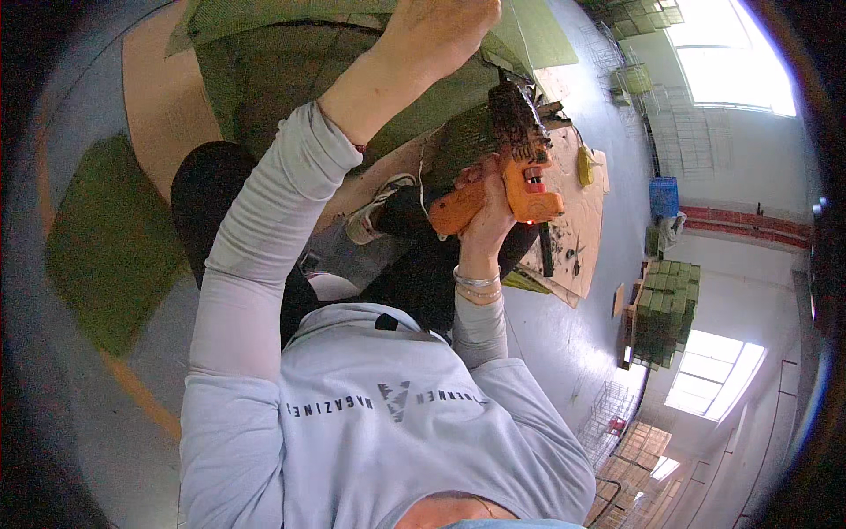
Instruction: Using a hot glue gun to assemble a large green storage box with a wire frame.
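In my right hand (pixel 490 207) is an orange hot glue gun (pixel 535 204), its front end coated in dark, blackened residue and pointing away from me. My fingers wrap round its handle, and a pale cord hangs beside it. My left hand (pixel 432 35) reaches out at the top edge of the view, over a large dark green sheet (pixel 291 75). Its fingers look curled closed; whatever they hold is hidden. The glue gun's tip is close to the sheet's right edge, but I cannot tell whether they touch.
Right of the gun, a brown cardboard piece (pixel 582 216) bears dark scraps and a small yellow object (pixel 586 165). Another green sheet (pixel 115 247) lies on the floor at left. Farther right are stacked green bundles (pixel 667 309), a blue crate (pixel 664 197) and wire racks (pixel 608 410).
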A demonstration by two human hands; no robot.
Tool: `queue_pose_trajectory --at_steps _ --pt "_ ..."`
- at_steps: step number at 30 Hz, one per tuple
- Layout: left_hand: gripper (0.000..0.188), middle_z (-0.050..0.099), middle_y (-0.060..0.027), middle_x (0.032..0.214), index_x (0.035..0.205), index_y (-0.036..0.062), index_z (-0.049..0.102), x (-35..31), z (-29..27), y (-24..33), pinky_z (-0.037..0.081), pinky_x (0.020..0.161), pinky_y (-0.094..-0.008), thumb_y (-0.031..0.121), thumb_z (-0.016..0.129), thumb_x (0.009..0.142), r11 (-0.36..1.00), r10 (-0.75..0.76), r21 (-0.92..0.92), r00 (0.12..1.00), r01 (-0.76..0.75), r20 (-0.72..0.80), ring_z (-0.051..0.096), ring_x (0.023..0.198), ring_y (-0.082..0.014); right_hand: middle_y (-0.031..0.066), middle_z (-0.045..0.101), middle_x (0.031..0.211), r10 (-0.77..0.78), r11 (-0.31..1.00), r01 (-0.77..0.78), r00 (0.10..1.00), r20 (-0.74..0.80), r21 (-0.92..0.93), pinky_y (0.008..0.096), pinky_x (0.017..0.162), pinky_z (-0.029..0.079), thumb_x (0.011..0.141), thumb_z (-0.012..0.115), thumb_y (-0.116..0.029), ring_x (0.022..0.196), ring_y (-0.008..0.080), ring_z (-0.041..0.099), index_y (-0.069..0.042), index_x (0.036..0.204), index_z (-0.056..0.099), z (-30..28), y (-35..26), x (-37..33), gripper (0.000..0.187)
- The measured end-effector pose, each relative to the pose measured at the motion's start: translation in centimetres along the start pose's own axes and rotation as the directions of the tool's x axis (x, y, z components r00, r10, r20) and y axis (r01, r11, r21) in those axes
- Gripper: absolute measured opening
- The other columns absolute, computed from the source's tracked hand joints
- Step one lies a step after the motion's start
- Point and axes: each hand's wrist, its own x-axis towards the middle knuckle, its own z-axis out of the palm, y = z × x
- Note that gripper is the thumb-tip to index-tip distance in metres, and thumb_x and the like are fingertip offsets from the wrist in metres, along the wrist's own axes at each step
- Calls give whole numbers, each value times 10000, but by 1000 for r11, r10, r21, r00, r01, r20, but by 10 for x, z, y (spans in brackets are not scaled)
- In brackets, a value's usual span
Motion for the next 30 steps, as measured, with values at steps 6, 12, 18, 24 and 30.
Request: queue_pose_trajectory --at_steps 6,12,18,24,30 --pt "580 420 -172 1253 1353 -29 268 -6 -17 -7 367 1033 -401 160 543 878 870 184 461 983 -174 23 459 1175 -291 47 535 827 -5 1000 5 999 33 8 294 568 466 862 568 -48 666 146 527 -24 1111 483 3 0 -1 264" --pt "620 395 -183 1276 1360 -35 252 -5 7 -7 382 1024 -411 151 573 862 996 87 20 972 -85 -217 453 1178 -302 48 529 824 62 996 -64 997 34 55 302 577 467 860 562 -53 681 148 526 -20 1097 487 9 -8 -7 250" --pt "674 415 -179 1248 1370 -46 224 -5 -7 -7 406 967 -409 99 606 834 819 187 551 982 -161 10 469 1146 -288 51 523 786 36 998 -37 999 37 50 306 581 466 865 557 -70 674 150 524 -20 1049 504 7 0 -5 198" --pt "660 391 -180 1294 1368 -53 230 -2 -22 -7 384 1012 -401 179 585 864 924 156 340 984 -178 91 440 1201 -295 53 533 797 -72 983 85 994 86 -160 299 577 469 856 575 -67 673 149 531 -20 1052 514 -3 11 -4 211" --pt "705 373 -184 1311 1384 -49 201 -4 -23 -7 348 1043 -410 197 600 858 931 153 336 988 -146 6 414 1230 -296 52 548 836 75 997 -76 996 44 27 304 578 472 849 571 -51 685 150 536 -13 1052 521 23 -11 -18 212"
